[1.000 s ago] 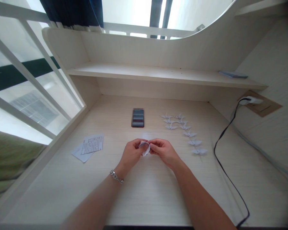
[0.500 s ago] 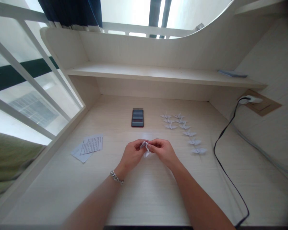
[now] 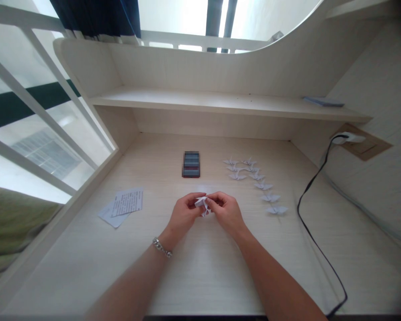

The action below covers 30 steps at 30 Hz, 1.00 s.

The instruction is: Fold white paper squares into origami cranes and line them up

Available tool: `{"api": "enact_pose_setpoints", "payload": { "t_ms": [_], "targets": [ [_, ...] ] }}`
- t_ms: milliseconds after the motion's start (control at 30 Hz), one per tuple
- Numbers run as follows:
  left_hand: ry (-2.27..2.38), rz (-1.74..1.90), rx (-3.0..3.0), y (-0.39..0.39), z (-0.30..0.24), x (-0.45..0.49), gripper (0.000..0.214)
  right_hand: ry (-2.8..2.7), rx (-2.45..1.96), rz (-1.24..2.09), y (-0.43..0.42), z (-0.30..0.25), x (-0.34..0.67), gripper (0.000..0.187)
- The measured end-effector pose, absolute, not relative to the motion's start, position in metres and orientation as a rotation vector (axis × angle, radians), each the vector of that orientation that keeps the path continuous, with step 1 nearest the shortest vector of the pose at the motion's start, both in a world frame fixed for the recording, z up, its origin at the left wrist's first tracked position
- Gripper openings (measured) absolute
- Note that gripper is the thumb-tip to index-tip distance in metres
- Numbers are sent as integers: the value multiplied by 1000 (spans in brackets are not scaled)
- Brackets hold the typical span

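Observation:
A small piece of folded white paper is pinched between my two hands above the middle of the desk. My left hand, with a metal chain bracelet at its wrist, closes on the paper's left side. From the right, my right hand grips it between thumb and fingers. My fingers cover parts of the paper. Several folded white paper cranes stand in a bent double row to the right of my hands. Beyond my hands lies a dark, blurred-out rectangular object.
Printed paper sheets overlap at the left on the pale desk. A black cable runs from a wall socket down the right side. The shelf crosses the back, with a flat bluish item on it.
The paper has turned slightly and its folds show a different shape between my fingers. Both hands stay in nearly the same place.

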<state>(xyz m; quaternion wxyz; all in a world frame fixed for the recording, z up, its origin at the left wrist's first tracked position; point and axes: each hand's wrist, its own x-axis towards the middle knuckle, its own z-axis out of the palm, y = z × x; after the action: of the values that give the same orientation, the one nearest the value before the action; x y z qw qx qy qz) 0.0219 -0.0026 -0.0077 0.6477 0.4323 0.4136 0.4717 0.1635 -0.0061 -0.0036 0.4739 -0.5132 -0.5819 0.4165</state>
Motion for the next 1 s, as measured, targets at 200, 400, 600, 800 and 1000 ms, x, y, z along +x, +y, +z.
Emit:
{"api": "enact_pose_setpoints", "payload": {
  "t_ms": [200,400,600,800,1000],
  "targets": [
    [922,1069,935,-4,-5,24,43,-1443,-1280,949,-7,-2,163,17],
    [931,1043,935,-5,-4,22,42,-1470,-1265,933,-9,0,161,16],
    [921,1050,924,-3,-8,22,42,-1478,-1295,909,-8,-1,162,17],
    [910,1040,916,-4,-7,22,39,-1469,-1269,907,-9,-3,161,17],
    [920,1049,987,-3,-8,21,45,-1454,-1254,927,-7,-5,161,15]
  ]
}}
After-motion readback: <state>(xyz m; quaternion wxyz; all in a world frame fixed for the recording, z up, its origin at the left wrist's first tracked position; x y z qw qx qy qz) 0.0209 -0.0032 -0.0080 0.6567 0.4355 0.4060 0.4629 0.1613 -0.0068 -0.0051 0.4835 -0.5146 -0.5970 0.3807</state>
